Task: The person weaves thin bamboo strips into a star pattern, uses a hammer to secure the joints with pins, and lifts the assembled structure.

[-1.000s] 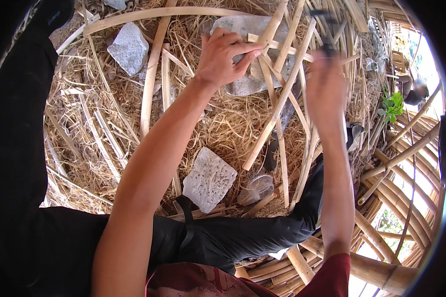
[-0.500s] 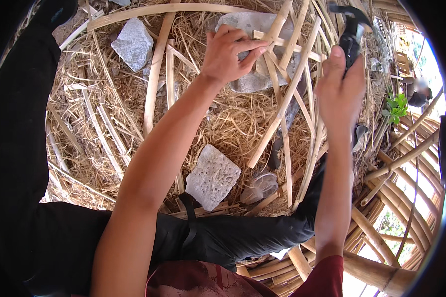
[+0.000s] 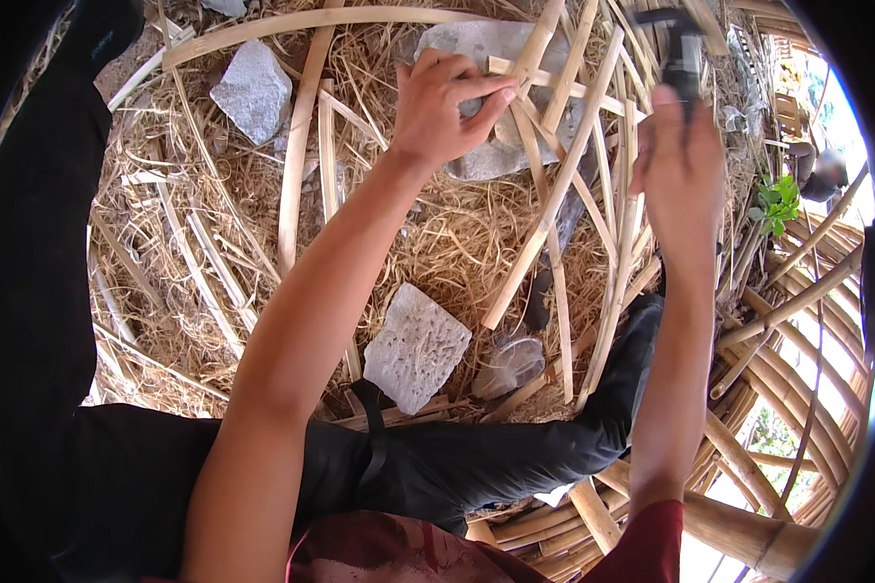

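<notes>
The fingers of the left hand point(image 3: 447, 112) pinch a split-bamboo strip point(image 3: 540, 41) slanting away and rightward from them over a grey slab point(image 3: 452, 41); the right hand point(image 3: 685, 165), farther from it, grips a blurred hammer point(image 3: 683, 63), its head beyond those fingers.

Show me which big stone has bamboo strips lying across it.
The flat grey stone by the left hand: bamboo strips cross it. The pitted block and the rough upper-left stone have none on top.
</notes>
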The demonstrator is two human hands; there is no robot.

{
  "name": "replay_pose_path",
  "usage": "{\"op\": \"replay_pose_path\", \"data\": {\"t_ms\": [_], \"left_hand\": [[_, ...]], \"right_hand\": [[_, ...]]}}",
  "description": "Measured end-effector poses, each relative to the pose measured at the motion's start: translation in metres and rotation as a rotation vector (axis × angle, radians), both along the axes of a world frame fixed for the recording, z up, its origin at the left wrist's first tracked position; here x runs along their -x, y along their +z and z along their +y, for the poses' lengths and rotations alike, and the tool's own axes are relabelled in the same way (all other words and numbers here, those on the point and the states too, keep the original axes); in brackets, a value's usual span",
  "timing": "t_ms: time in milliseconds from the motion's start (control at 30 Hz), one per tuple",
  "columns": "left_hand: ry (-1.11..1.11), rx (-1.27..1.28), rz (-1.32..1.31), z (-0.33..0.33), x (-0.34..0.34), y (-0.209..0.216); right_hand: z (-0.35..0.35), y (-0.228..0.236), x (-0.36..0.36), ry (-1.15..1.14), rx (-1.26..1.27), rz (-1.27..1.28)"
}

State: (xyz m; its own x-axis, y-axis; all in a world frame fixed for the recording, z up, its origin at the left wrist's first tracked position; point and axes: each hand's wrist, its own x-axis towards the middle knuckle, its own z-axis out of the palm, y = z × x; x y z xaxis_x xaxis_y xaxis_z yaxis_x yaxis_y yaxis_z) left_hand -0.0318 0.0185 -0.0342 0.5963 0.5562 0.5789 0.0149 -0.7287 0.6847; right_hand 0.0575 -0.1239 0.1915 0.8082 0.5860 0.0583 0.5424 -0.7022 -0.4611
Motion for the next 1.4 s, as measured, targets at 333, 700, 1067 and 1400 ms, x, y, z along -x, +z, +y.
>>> {"op": "replay_pose_path", "data": {"t_ms": [333, 700, 1067, 1400], "left_hand": [[-0.006, 0.267, -0.046, -0.010, -0.007, 0.017], [0.033, 0.270, -0.082, -0.011, -0.001, 0.010], [0.001, 0.284, -0.017, -0.013, 0.003, 0.021], [-0.123, 0.272, -0.043, -0.001, 0.004, 0.045]], "right_hand": [[0.001, -0.008, 0.007, 0.137, 0.066, -0.016], [0.012, 0.001, 0.016, 0.015, 0.100, -0.025], [-0.083, -0.024, 0.026, -0.106, -0.050, 0.166], [-0.206, -0.085, 0.077, -0.035, 0.253, -0.268]]}}
